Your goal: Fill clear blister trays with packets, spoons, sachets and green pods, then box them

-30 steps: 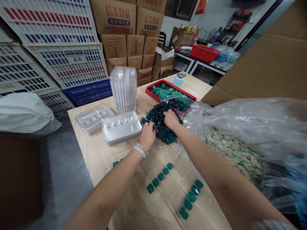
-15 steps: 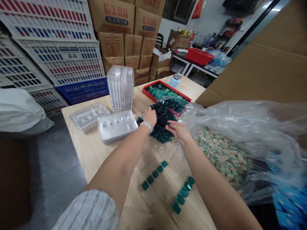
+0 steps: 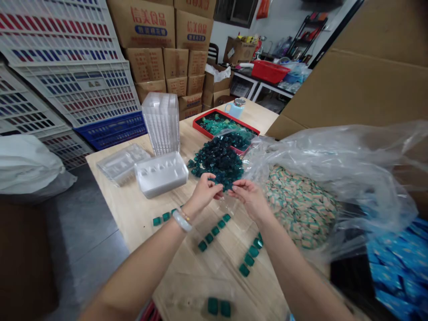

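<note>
Plastic sheeting [image 3: 327, 169] bulges in from the right beside the wooden table [image 3: 110, 214], and a white tray [image 3: 161, 174] sits left of the heap. Dark teal cubes [image 3: 217, 160] lie piled mid-table. The left hand [image 3: 203, 192] and right hand [image 3: 250, 199] curl just apart at the pile's front edge, their grip unclear; earlier they were wider apart, on the pile.

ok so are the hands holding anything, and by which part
The left hand seems to pinch something at the edge of the teal pile, but it is too small to tell what or where; the right hand shows nothing clearly held.
</note>
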`<state>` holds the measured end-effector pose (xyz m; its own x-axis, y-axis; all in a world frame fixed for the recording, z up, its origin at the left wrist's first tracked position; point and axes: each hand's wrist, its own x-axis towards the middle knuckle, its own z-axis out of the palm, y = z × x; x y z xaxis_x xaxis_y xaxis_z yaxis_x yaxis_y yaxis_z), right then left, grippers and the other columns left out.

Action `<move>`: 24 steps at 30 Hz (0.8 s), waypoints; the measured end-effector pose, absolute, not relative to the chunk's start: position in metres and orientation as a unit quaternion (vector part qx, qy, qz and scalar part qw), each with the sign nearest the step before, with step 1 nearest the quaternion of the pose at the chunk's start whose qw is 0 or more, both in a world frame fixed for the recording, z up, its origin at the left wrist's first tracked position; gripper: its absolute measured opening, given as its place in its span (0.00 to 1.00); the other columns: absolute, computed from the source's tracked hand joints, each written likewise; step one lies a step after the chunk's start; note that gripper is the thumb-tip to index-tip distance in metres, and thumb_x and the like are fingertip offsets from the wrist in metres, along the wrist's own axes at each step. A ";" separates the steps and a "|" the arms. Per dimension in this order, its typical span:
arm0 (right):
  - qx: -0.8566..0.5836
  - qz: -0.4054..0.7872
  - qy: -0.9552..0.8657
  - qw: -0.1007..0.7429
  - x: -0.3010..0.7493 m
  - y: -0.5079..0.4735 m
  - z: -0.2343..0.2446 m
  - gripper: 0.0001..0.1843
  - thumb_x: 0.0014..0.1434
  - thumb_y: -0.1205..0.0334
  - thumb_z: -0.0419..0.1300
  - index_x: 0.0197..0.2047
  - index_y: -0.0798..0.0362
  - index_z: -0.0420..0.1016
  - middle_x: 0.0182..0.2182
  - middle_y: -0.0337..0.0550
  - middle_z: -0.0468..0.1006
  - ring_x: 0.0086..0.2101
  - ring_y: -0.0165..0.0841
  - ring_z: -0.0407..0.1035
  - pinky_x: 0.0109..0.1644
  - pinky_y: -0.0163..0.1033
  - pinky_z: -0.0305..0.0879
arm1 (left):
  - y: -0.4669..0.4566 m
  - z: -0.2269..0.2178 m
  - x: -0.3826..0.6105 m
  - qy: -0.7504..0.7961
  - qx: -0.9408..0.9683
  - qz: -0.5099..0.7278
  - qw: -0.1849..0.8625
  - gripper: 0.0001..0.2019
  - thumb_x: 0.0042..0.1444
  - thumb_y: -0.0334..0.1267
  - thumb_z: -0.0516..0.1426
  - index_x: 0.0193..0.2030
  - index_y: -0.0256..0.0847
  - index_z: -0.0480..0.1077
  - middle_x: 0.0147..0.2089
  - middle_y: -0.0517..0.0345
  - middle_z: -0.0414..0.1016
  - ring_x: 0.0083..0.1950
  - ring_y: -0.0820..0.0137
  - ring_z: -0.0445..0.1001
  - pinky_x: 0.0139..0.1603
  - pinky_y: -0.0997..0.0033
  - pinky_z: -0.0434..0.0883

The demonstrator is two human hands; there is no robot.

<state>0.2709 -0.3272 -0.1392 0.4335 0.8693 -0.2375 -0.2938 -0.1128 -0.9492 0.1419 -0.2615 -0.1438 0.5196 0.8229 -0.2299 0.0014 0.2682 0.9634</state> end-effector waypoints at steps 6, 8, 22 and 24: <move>-0.611 0.420 -0.303 0.599 0.227 -0.378 -0.138 0.12 0.39 0.57 0.64 0.29 0.53 0.71 0.30 0.41 0.74 0.29 0.31 0.69 0.37 0.40 0.68 | -0.316 -0.143 0.112 0.312 0.515 0.260 0.755 0.08 0.49 0.32 0.54 0.37 0.34 0.68 0.32 0.57 0.70 0.28 0.77 0.68 0.27 0.78 0.66; -0.608 0.426 -0.302 0.598 0.217 -0.391 -0.136 0.14 0.39 0.57 0.64 0.31 0.53 0.72 0.30 0.40 0.74 0.30 0.31 0.69 0.37 0.40 0.68 | -0.327 -0.143 0.105 0.319 0.539 0.269 0.732 0.07 0.47 0.32 0.56 0.35 0.34 0.69 0.29 0.59 0.70 0.26 0.78 0.66 0.26 0.78 0.65; -0.625 0.440 -0.368 0.529 0.185 -0.433 -0.113 0.11 0.40 0.56 0.62 0.22 0.54 0.68 0.18 0.34 0.66 0.21 0.25 0.60 0.27 0.32 0.57 | -0.373 -0.116 0.053 0.267 0.534 0.233 0.767 0.13 0.46 0.39 0.57 0.37 0.33 0.67 0.26 0.60 0.65 0.24 0.78 0.62 0.25 0.77 0.62; -0.607 0.468 -0.345 0.542 0.181 -0.436 -0.115 0.11 0.41 0.56 0.61 0.22 0.54 0.67 0.17 0.34 0.66 0.21 0.24 0.59 0.27 0.32 0.56 | -0.378 -0.115 0.050 0.268 0.486 0.234 0.799 0.13 0.44 0.40 0.58 0.34 0.33 0.66 0.23 0.63 0.63 0.23 0.79 0.61 0.24 0.77 0.60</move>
